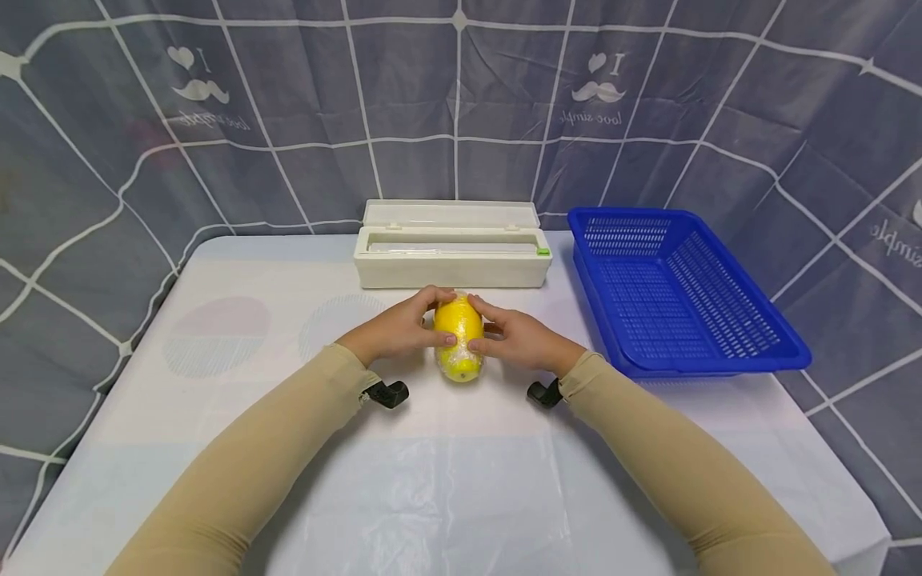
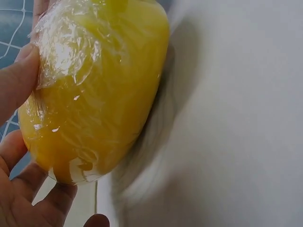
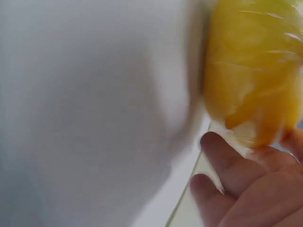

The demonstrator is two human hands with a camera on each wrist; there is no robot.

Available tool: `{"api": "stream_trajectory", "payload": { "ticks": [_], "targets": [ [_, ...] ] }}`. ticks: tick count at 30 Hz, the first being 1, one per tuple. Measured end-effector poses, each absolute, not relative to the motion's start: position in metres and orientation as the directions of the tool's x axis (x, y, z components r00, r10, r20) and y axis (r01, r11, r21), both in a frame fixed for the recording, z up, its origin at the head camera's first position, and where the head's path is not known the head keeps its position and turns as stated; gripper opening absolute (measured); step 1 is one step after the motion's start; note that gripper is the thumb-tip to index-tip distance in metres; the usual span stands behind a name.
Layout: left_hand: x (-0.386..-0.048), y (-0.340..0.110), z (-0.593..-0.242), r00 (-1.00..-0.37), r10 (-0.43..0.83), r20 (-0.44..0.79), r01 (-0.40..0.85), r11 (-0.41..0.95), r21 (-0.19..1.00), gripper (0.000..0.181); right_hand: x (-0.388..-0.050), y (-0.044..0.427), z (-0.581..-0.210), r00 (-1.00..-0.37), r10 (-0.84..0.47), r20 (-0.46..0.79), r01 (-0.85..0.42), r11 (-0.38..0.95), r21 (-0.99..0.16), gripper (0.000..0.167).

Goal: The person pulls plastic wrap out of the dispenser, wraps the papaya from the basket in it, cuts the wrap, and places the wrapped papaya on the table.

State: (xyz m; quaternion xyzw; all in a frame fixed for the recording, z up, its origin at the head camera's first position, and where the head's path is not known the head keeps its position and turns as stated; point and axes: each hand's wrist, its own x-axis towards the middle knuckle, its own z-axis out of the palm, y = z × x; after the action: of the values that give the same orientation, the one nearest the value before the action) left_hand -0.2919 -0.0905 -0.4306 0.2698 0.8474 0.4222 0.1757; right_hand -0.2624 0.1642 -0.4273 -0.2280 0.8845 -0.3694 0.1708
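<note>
A yellow oval fruit (image 1: 458, 328), wrapped in clear cling film, is between my two hands over the middle of the table. My left hand (image 1: 405, 326) holds its left side, the thumb on the near part and the fingers round the far end. On the opposite side my right hand (image 1: 524, 336) grips it with thumb and fingertips. The film looks bunched and shiny near the left thumb on the wrapped fruit (image 2: 94, 90) in the left wrist view. In the right wrist view, fingers (image 3: 232, 163) lie by the fruit's far end.
Behind the hands stands a white cling film dispenser (image 1: 454, 272), its lid raised and a green slider (image 1: 543, 251) at its right end. A blue plastic basket (image 1: 691, 366) sits at the right. Grey patterned curtain (image 1: 302, 88) surrounds the white-covered table (image 1: 446, 496).
</note>
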Motion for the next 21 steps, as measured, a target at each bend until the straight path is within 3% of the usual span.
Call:
{"api": "stream_trajectory", "payload": {
  "ticks": [7, 15, 21],
  "targets": [
    [-0.2902, -0.0909, -0.4269, -0.796, 0.598, -0.094, 0.302, 0.526, 0.795, 0.075, -0.2615, 0.1623, -0.4273, -0.841, -0.518, -0.154, -0.246, 0.621, -0.744, 0.086],
    [-0.2875, -0.0935, -0.425, -0.797, 0.595, -0.101, 0.342, 0.583, 0.737, 0.086, -0.2639, 0.1654, -0.4294, -0.841, -0.516, -0.162, -0.233, 0.616, -0.752, 0.08],
    [-0.2866, -0.0986, -0.4216, -0.803, 0.588, -0.096, 0.356, 0.603, 0.714, 0.084, -0.2641, 0.1641, -0.4298, -0.844, -0.516, -0.145, -0.222, 0.583, -0.782, 0.079]
  ]
}}
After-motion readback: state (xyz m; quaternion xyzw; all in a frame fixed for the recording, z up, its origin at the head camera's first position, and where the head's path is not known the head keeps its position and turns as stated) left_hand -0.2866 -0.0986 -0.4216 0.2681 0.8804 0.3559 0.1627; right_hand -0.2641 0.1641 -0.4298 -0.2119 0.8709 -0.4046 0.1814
